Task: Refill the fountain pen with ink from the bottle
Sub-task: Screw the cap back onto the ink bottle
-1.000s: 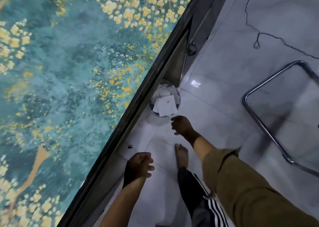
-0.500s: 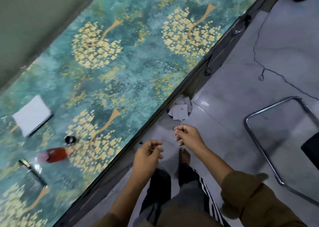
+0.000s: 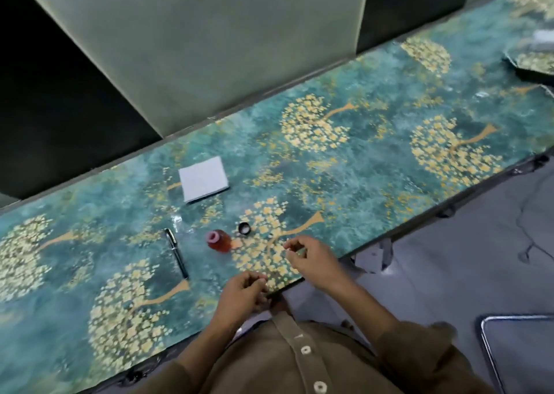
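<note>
A black fountain pen (image 3: 177,252) lies on the teal flowered table (image 3: 374,165), left of an uncapped ink bottle (image 3: 218,240) holding red-orange ink. The bottle's small black cap (image 3: 244,228) sits just right of it. My left hand (image 3: 242,296) hovers at the table's near edge, fingers loosely curled, holding nothing. My right hand (image 3: 311,258) hangs over the table to the right of the bottle, fingers loosely curled and empty. Neither hand touches the pen or the bottle.
A folded white tissue (image 3: 204,179) lies behind the pen and bottle. A dark tray (image 3: 530,66) sits at the far right of the table. A chrome chair frame (image 3: 491,351) stands on the floor at the lower right. A grey wall panel rises behind the table.
The view swung up from the floor and waste bin to the tabletop. Both hands rose from beside the bin to the table's near edge by the bottle.
</note>
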Available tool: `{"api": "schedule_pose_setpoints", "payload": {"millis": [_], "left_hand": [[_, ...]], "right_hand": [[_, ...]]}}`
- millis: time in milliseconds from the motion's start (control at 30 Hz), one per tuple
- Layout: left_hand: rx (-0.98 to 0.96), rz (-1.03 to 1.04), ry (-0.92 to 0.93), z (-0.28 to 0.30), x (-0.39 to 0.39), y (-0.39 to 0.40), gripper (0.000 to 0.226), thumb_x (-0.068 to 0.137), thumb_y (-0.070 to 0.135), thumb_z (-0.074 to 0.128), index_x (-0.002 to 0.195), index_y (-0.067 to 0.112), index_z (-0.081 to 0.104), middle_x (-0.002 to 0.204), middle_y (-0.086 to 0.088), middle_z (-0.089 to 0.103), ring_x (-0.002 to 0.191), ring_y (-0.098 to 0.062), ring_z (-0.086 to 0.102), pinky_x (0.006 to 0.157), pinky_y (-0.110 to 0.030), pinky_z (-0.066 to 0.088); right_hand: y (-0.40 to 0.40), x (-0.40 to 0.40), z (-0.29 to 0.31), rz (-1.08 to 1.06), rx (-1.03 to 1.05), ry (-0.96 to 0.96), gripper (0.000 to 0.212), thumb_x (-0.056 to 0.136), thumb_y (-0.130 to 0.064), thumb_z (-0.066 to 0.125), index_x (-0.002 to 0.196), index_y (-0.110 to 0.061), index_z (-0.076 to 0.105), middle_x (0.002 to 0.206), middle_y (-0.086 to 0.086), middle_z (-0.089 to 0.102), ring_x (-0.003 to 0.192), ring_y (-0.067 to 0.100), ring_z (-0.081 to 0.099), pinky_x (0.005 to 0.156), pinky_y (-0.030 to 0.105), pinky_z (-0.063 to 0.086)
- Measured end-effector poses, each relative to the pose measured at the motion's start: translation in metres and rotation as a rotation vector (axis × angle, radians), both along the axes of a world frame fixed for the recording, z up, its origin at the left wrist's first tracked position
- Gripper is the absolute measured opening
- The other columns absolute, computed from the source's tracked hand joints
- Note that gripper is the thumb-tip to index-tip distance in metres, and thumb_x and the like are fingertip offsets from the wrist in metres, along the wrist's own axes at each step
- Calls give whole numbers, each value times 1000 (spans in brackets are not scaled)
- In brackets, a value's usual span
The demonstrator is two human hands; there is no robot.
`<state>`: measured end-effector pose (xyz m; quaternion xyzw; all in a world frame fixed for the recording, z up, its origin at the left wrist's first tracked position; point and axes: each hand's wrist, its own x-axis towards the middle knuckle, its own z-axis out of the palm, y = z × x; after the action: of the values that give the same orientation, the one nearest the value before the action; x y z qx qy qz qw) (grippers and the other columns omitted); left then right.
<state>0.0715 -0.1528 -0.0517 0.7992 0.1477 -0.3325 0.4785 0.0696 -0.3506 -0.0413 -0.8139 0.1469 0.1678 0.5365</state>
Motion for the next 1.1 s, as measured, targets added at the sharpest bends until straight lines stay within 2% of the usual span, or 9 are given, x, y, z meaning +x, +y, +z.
{"api": "schedule_pose_setpoints", "payload": {"millis": [67,167,267,367,500,667,833,933,1100], "left_hand": [[27,58,20,-7,16,22,17,98,12,57,85,7,67,64,-4,67,53,-14,59,50,-24,46],[50,147,63,-13,33,51,18,96,18,61,81,10,66,74,-7,69,60,-18,61,56,-27,47],[88,197,14,-16,47,69,21,87,29,73,87,12,61,85,-11,70,67,-21,66,60,-35,53],[225,104,-162,-13,60,79,47,75,42,82,103,17,53,98,0,64,85,-19,64,70,-36,51],[254,17,-370,-10,75,81,77,69,48,83,131,20,46,120,7,48,105,-10,50,85,-30,42],[161,-20,-487,-12,88,80,59,76,45,79,128,29,55,120,11,52,97,-11,60,87,-29,49],[63,42,-483,-24,94,81,46,72,41,84,114,28,67,108,9,63,94,-9,61,81,-20,48],[35,51,-488,-26,95,83,46,71,40,84,112,27,68,103,10,64,87,-6,60,75,-17,45],[15,59,-496,-27,95,83,44,72,46,80,111,32,68,102,10,64,89,-10,63,79,-28,51]], "right_hand": [[19,28,2,133,-99,-45,27,98,-30,58,123,-21,60,116,0,60,89,14,57,79,33,46],[46,67,-1,312,-288,-66,47,96,-34,57,140,-27,44,138,3,46,108,25,59,87,43,51],[66,93,-8,442,-482,-71,59,94,-30,58,147,-29,32,149,5,32,113,32,57,80,40,49],[82,103,-18,548,-616,-112,54,92,-24,58,143,-26,40,140,6,40,115,33,55,85,43,51],[88,108,-23,544,-579,-141,37,94,-20,57,131,-22,55,125,2,51,106,28,60,85,42,52],[90,114,-4,509,-463,-143,39,90,-25,62,127,-20,54,120,1,57,105,24,58,90,37,48],[101,127,14,619,-462,-189,23,83,-17,66,104,-19,57,103,1,58,90,21,57,80,36,50],[107,132,19,716,-494,-223,25,84,-21,68,108,-20,62,105,-1,57,93,20,60,83,37,52],[112,132,27,796,-535,-312,34,85,-26,66,118,-22,59,110,-2,61,97,20,60,80,38,52]]}}
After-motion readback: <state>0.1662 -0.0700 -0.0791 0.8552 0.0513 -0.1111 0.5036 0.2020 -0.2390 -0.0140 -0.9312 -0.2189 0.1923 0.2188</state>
